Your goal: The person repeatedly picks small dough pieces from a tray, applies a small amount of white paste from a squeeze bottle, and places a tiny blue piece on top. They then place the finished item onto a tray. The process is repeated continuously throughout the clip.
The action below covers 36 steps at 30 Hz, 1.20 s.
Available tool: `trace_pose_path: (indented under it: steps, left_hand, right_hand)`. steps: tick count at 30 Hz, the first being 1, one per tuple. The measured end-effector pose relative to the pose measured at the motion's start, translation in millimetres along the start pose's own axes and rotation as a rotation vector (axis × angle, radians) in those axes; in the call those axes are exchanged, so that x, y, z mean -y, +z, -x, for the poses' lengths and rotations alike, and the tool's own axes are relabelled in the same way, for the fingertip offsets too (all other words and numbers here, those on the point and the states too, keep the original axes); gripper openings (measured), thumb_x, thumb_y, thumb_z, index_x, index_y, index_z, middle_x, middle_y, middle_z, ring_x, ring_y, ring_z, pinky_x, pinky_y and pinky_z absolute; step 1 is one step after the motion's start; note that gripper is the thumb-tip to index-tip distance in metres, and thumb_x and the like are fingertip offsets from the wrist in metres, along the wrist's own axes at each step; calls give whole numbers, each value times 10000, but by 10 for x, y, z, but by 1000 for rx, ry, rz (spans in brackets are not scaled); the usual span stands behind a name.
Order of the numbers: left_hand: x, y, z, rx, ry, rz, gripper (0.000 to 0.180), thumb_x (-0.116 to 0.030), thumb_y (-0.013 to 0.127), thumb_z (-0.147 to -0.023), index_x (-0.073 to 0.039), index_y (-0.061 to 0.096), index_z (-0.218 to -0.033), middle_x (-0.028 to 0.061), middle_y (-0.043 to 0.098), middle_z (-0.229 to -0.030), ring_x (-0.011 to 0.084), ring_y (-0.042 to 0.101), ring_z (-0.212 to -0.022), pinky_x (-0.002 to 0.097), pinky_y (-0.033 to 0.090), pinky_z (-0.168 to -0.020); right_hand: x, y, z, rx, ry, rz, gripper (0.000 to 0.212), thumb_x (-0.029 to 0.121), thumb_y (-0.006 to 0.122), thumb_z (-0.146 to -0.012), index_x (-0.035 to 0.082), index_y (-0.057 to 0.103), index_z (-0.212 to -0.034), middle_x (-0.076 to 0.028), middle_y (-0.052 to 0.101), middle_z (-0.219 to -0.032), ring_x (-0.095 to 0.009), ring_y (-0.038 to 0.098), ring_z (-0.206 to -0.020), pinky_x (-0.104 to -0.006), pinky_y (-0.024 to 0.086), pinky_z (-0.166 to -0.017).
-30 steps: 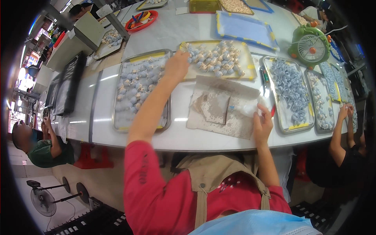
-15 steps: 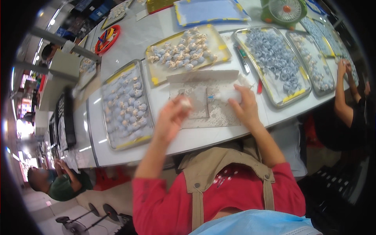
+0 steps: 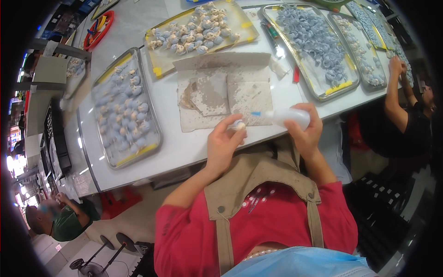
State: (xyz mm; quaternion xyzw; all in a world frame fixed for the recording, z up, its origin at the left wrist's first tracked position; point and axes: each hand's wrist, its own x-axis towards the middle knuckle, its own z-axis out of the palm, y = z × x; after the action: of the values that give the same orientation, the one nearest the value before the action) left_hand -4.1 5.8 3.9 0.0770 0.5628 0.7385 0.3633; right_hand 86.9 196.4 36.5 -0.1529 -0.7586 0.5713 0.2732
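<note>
Between thumb and fingers, my left hand [image 3: 222, 147] pinches a small cream-and-blue figurine part [image 3: 239, 125]. My right hand [image 3: 306, 131] is wrapped round a translucent white squeeze bottle [image 3: 295, 118]. The bottle lies on its side in the air, its thin blue tip [image 3: 255, 113] pointing left, a short way from the figurine part and apart from it. Both hands are above the near edge of a stained, flattened piece of cardboard [image 3: 251, 98] on the white table.
Left stands a metal tray [image 3: 159, 134] of blue-and-cream pieces; behind the cardboard, a yellow-taped tray [image 3: 249, 32] holds similar ones. Blue curled pieces [image 3: 314, 44] fill a tray at right. A red strip [image 3: 296, 74] lies beside it. A co-worker's hands [image 3: 398, 67] work far right.
My left hand has brought the figurine part nearer my body and toward the bottle's tip. The bottle has come nearer me too. The view has shifted, so the trays appear higher and further left.
</note>
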Motion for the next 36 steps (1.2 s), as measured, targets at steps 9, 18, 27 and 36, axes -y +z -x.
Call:
trace_pose_path:
  steps: [9,18,27,36]
  left_hand:
    - [-59,29,78,-26,2,42,386,20,593,-817,23,489,-1189,69,582,-999,87,560,-789,211,472,-677]
    - [-77,50,109,-36,0,27,379,17,598,-817,21,496,-1182,79,592,-1014,80,562,-790,206,481,-683]
    - [-70,44,120,-39,5,63,370,-9,600,-824,18,484,-1174,101,585,-1063,119,589,-814,222,480,-701]
    - [-40,75,86,-59,-14,94,336,-49,600,-834,4,481,-1144,130,579,-1108,156,603,-853,237,483,-717]
  right_hand:
    - [189,29,-12,28,-280,269,283,145,798,-609,28,589,-760,-67,542,-651,-208,475,-613,-298,386,-533]
    - [270,94,-44,72,-343,342,288,164,805,-588,34,582,-717,-63,553,-644,-210,453,-573,-308,375,-500]
    - [228,87,-43,54,-322,307,269,148,797,-596,35,590,-725,-60,561,-654,-202,460,-584,-302,378,-510]
    - [193,31,-44,27,-305,305,269,140,796,-592,34,597,-739,-59,566,-660,-200,474,-597,-299,385,-519]
